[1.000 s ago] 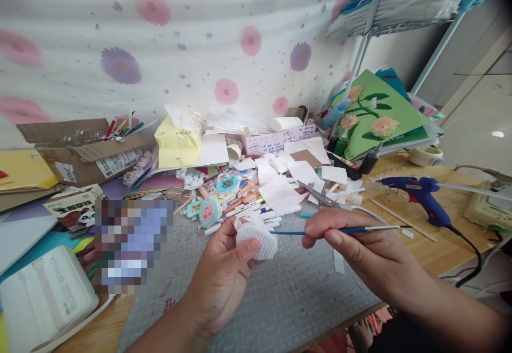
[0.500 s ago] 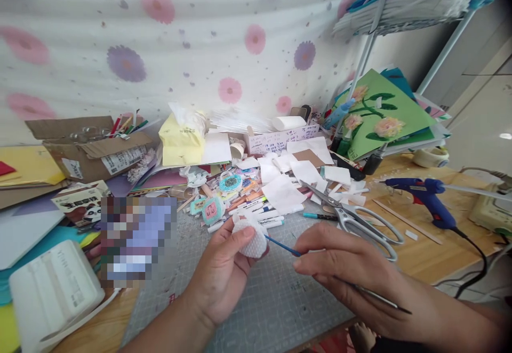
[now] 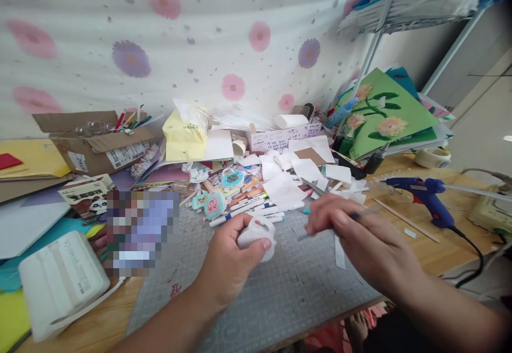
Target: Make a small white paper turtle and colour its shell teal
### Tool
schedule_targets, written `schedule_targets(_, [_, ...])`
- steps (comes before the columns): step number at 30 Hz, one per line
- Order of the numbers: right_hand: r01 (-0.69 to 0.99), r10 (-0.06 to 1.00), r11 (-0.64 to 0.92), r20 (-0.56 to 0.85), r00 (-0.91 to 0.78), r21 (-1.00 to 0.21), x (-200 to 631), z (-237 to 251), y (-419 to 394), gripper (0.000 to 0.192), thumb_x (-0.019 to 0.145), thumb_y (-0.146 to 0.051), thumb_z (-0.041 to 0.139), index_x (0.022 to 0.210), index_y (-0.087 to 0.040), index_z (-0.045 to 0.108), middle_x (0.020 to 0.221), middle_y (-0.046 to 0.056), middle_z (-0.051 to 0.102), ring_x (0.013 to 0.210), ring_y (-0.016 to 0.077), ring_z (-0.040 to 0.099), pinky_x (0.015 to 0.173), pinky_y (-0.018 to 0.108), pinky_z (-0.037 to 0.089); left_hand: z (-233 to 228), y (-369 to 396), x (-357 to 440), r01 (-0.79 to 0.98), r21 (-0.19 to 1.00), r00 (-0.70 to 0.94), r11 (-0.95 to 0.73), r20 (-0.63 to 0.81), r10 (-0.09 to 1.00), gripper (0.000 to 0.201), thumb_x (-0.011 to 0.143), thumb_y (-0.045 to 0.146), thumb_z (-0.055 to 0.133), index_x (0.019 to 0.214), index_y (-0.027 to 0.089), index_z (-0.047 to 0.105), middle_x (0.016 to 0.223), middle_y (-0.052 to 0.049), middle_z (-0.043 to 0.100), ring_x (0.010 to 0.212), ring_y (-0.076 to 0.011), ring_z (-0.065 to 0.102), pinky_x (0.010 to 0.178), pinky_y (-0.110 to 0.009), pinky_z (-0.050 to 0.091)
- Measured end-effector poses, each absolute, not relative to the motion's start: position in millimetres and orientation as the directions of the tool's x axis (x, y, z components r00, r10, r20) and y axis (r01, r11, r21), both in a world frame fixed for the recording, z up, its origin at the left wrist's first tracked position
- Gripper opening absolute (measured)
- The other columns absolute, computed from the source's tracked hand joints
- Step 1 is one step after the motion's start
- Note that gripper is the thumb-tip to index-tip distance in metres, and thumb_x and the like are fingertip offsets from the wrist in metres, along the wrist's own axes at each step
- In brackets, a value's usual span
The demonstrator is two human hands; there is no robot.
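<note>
My left hand (image 3: 232, 254) is closed round a small white textured piece (image 3: 256, 240), the thumb pressing on its front. A thin white loop stands up at the top of this piece. To the right, apart from it, my right hand (image 3: 360, 235) is blurred by motion, with its fingers closed on a thin dark-blue tool (image 3: 356, 215), whose ends are smeared. A narrow whitish strip (image 3: 340, 253) shows just below the right fingers. Behind that hand, one blade of the scissors (image 3: 315, 185) shows; their handles are hidden.
Beneath my hands lies a grey cutting mat (image 3: 280, 299). White paper scraps (image 3: 285, 190), markers (image 3: 244, 206) and a pink-and-blue ornament (image 3: 215, 205) crowd its far side. A blue glue gun (image 3: 428, 198) rests at right, a white box-shaped device (image 3: 64, 283) at left, and an open carton (image 3: 108, 142) behind.
The tool has come away from the white piece as my right hand moved up and turned over. The white piece has turned in my left hand, showing a loop. The view has shifted slightly.
</note>
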State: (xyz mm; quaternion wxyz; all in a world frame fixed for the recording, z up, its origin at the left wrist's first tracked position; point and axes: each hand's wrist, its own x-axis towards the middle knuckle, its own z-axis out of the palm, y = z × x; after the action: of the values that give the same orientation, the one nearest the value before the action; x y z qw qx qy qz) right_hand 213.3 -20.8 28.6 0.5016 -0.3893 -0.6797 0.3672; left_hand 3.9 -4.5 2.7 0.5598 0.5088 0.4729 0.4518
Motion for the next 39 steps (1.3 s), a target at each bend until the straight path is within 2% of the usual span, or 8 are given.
schedule_targets(2, [0.126,0.969,0.192,0.167,-0.184,-0.973,203.5,28.4,-11.3,0.019,0.09,-0.034,0.048,0.089,-0.022,0.063,0.064,-0.002,0.052,0.058,0.0139,0.05,0.056,0.027,0.04,4.7,-8.9,5.2,0.121,0.992,0.18,0.034,-0.055,0.982,0.012,0.066,0.02,0.07,0.073,0.016,0.061,0.063,0.003,0.054,0.056,-0.0104,0.044,0.051,-0.02,0.035])
schedule_targets(4, [0.115,0.973,0.034,0.006,-0.233,-0.993,192.3,30.4,-6.2,0.018,0.084,-0.035,0.057,0.082,-0.019,0.064,0.061,-0.004,0.049,0.053,0.0103,0.042,0.051,0.024,0.033,7.1,-11.2,6.7,0.193,0.981,0.209,0.032,-0.072,0.975,0.012,0.064,0.02,0.069,0.069,0.016,0.06,0.058,0.004,0.05,0.053,-0.01,0.04,0.048,-0.02,0.032])
schedule_targets(9, [0.077,0.931,-0.179,-0.194,-0.311,-0.981,175.0,33.6,-3.5,0.02,0.069,-0.031,0.069,0.064,-0.017,0.056,0.054,-0.007,0.043,0.049,0.0077,0.032,0.047,0.023,0.023,9.4,-9.7,7.6,0.241,0.969,0.268,0.053,-0.119,0.956,0.012,0.063,0.021,0.068,0.069,0.017,0.058,0.057,0.005,0.049,0.052,-0.0102,0.04,0.048,-0.02,0.031])
schedule_targets(21, [-0.379,0.949,-0.264,-0.169,-0.264,-0.887,172.4,17.7,-10.0,0.026,0.069,-0.034,0.073,0.066,-0.016,0.055,0.054,-0.008,0.04,0.048,0.0062,0.03,0.048,0.022,0.025,-0.7,-11.0,7.2,-0.135,0.949,0.336,0.285,-0.226,0.914,0.017,0.065,0.021,0.069,0.072,0.017,0.054,0.06,0.004,0.054,0.056,-0.0107,0.046,0.054,-0.023,0.038])
schedule_targets(27, [-0.27,0.957,-0.24,-0.18,-0.229,-0.933,176.0,13.2,-9.2,0.027,0.073,-0.038,0.07,0.067,-0.016,0.057,0.052,-0.007,0.038,0.048,0.0072,0.03,0.048,0.023,0.024,1.1,-10.8,7.7,0.073,0.985,0.302,0.154,-0.169,0.938,0.017,0.067,0.023,0.067,0.073,0.018,0.053,0.06,0.005,0.047,0.056,-0.0099,0.039,0.051,-0.022,0.032])
schedule_targets(31, [-0.187,0.968,-0.16,-0.117,-0.22,-0.969,180.2,13.9,-7.5,0.026,0.078,-0.042,0.064,0.081,-0.017,0.061,0.061,-0.005,0.041,0.052,0.0081,0.03,0.05,0.024,0.025,0.4,-10.1,5.5,0.207,0.978,0.258,0.016,-0.07,0.964,0.015,0.071,0.028,0.065,0.076,0.018,0.055,0.062,0.004,0.047,0.058,-0.0109,0.039,0.053,-0.022,0.031])
schedule_targets(36, [0.023,0.973,0.07,0.063,-0.223,-0.997,187.5,15.5,-5.5,0.023,0.075,-0.034,0.067,0.095,-0.023,0.063,0.077,-0.003,0.045,0.065,0.0114,0.038,0.059,0.025,0.031,-1.2,-8.8,4.0,0.228,0.971,0.3,-0.066,-0.006,0.954,0.019,0.074,0.035,0.063,0.081,0.017,0.058,0.064,0.003,0.049,0.06,-0.0122,0.042,0.055,-0.023,0.033])
schedule_targets(39, [0.141,0.949,0.174,0.128,-0.289,-0.975,190.0,17.9,-5.1,0.028,0.073,-0.029,0.068,0.099,-0.024,0.06,0.078,-0.004,0.04,0.062,0.0106,0.035,0.056,0.025,0.03,-2.1,-9.1,3.4,0.209,0.975,0.323,-0.075,0.003,0.946,0.023,0.076,0.039,0.062,0.082,0.017,0.06,0.065,0.003,0.051,0.061,-0.0125,0.043,0.056,-0.023,0.033])
